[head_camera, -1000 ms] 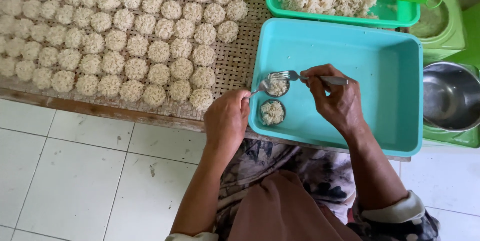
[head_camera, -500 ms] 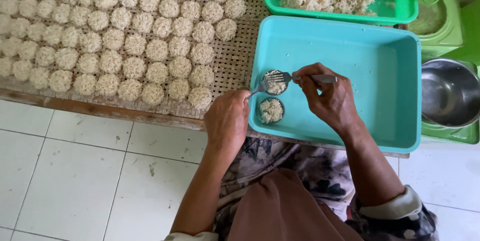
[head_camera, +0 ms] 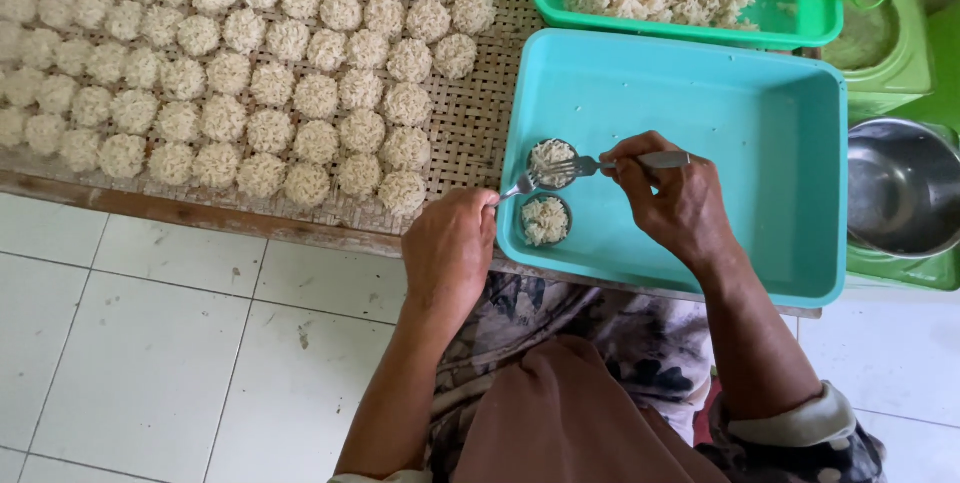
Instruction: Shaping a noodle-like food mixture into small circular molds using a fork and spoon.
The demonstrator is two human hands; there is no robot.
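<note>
The fork [head_camera: 578, 169] has slid left inside the blue tray [head_camera: 760, 123]. It now sits on the noodles in the upper little cup [head_camera: 551, 163]. The right hand [head_camera: 665, 198] moved left with it.

Woven mat [head_camera: 470, 133] carries noodle rounds [head_camera: 300, 93]; turquoise tray [head_camera: 700, 103] alongside.

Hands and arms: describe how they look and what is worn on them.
Both hands, left and right, are bare, with no gloves, rings or watch visible. The forearms are bare too. A dark patterned sleeve with a pale cuff is pushed up near the right elbow.
</note>
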